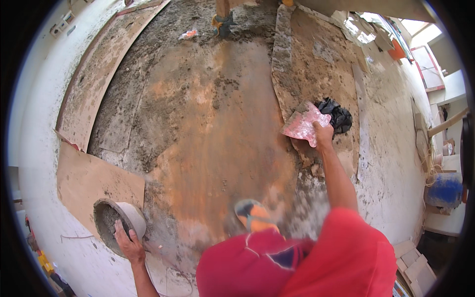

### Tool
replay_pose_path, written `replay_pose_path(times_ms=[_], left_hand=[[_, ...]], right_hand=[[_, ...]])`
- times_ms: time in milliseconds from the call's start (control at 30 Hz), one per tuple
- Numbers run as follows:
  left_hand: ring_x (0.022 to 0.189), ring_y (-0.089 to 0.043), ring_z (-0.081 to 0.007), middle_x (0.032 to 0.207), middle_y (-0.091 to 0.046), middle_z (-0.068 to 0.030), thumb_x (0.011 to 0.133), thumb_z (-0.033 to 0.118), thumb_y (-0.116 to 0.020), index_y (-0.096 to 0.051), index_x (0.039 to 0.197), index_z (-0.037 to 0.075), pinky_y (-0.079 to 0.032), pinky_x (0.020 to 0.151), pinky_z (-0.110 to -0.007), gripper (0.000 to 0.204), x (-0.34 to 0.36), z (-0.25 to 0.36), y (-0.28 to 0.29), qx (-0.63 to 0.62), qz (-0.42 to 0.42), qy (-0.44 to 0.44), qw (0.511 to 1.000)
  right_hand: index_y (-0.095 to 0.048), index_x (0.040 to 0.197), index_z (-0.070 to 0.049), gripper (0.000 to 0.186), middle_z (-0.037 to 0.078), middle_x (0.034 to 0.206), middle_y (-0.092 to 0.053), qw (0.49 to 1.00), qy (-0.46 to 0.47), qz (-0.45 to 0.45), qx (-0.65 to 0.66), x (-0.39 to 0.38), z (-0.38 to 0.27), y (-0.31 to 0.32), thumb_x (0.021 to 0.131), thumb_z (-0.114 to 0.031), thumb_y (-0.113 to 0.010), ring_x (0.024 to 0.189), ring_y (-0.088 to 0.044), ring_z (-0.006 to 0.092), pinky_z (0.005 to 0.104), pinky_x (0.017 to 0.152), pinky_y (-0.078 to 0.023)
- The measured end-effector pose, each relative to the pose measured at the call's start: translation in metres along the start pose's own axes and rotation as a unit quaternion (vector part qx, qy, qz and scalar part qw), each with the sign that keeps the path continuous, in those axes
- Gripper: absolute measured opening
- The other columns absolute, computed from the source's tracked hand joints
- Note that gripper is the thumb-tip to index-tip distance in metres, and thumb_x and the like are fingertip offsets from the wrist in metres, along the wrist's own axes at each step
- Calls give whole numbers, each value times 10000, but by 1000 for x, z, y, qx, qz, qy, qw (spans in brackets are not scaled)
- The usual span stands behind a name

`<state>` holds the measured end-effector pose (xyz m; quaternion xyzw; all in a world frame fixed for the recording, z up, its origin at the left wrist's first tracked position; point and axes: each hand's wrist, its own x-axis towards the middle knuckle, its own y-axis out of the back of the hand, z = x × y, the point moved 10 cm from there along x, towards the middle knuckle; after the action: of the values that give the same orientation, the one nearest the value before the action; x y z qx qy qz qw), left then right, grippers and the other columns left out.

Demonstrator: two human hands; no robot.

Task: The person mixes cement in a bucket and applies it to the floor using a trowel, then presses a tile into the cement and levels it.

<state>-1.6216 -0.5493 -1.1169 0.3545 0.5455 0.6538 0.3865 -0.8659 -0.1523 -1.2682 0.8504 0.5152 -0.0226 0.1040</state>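
Note:
My right hand (324, 134) is closed around the edge of a pink, wavy-edged flat plastering board (306, 121), its face smeared with grey-white. Beside that board lies a crumpled black plastic bag (339, 116). My left hand (128, 242) is over the mouth of a pale bucket (132, 219), its fingers stretched out across the near rim and the inside. Grey mortar (110, 218) shows in the bucket.
A damp orange-brown patch (222, 148) of floor lies ahead, edged with grey mortar crumbs. Spattered boards (99, 79) cover the left side, a brown sheet (94, 178) lies under the bucket, and cardboard (321, 69) lies right. A post (222, 10) stands ahead; a blue-stained bucket (444, 190) is far right.

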Motion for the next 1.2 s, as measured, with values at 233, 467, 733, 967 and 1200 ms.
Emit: replay_pose_path(times_ms=[233,467,733,967,1200], left_hand=[[1474,-356,-464,1562,-412,-300,1033,322,-523,-388,1519,-82,-214,1232,-559,647,-5,-20,-21,23,-64,36,997],[1540,-241,-433,1619,-319,-302,971,250,-646,-342,1553,-79,-138,1265,-518,734,36,106,23,98,166,28,981],[1444,-425,-415,1509,-494,-233,961,128,-622,-515,1432,-8,-349,1202,-477,502,202,376,-156,-190,-121,-292,930],[1588,-111,-347,1705,-174,-160,1054,320,-452,-267,1624,95,-102,1270,-550,640,315,455,-244,-39,-45,-143,988],[1590,-87,-367,1718,-135,-160,1039,308,-440,-245,1638,109,-57,1260,-569,660,314,462,-245,-29,-93,-132,986]], right_hand=[[-697,1021,17,218,36,952,-723,1000,-15,-26,-4,27,-5,-119,809,-24,-733,820,-675,146,335,739,-531],[-674,1038,40,211,78,996,-710,990,-61,33,122,75,-7,-225,833,40,-724,802,-687,181,359,732,-554],[-573,1127,115,268,215,1137,-657,960,-171,49,215,93,-28,-319,877,34,-628,882,-732,329,504,641,-686],[-557,1163,160,316,291,1261,-608,944,-208,162,196,169,-71,-355,866,59,-595,963,-737,374,441,585,-690],[-625,990,175,167,302,1014,-705,950,-148,218,170,266,-100,-389,852,83,-637,846,-761,357,409,573,-659]])
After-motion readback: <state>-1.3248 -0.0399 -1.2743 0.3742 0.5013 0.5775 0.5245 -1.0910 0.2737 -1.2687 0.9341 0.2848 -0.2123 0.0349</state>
